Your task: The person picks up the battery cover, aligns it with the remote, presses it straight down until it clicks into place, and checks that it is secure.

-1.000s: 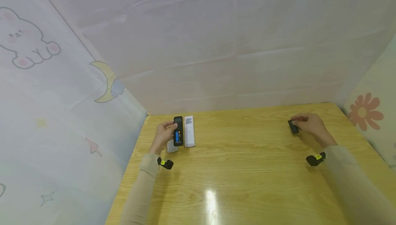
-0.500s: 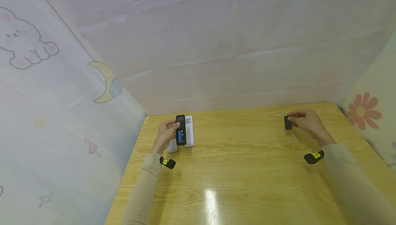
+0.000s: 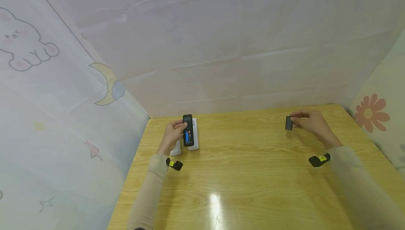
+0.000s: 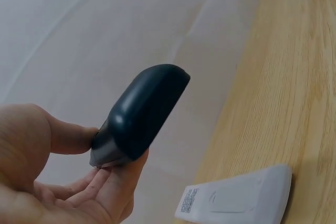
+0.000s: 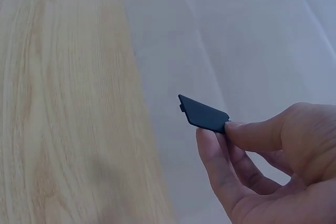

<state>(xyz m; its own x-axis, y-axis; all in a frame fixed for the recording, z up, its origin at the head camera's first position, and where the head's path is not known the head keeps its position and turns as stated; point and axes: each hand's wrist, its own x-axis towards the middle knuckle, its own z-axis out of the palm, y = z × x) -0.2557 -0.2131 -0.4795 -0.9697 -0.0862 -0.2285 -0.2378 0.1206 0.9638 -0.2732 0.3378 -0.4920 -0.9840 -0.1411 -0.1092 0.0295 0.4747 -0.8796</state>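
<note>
My left hand (image 3: 172,135) grips a black remote control (image 3: 188,124) by its sides, back facing up. Its battery bay is uncovered and shows a blue battery (image 3: 187,136) with another cell beside it. In the left wrist view the remote (image 4: 147,111) appears end-on, between thumb and fingers. Far to the right, my right hand (image 3: 311,122) pinches a small black battery cover (image 3: 288,123) above the table. The right wrist view shows small tabs on the edge of this cover (image 5: 203,115), held between thumb and fingertips.
A white remote control (image 3: 195,140) lies back up on the wooden table (image 3: 240,159), partly behind the black one. Another white object (image 3: 176,149) lies beside my left wrist, mostly covered by the hand. Printed cloth walls (image 3: 202,64) border the table at the back and sides.
My left hand has carried the black remote slightly right and up, so it overlaps the white remote. My right hand has moved a little left, turning the cover upright.
</note>
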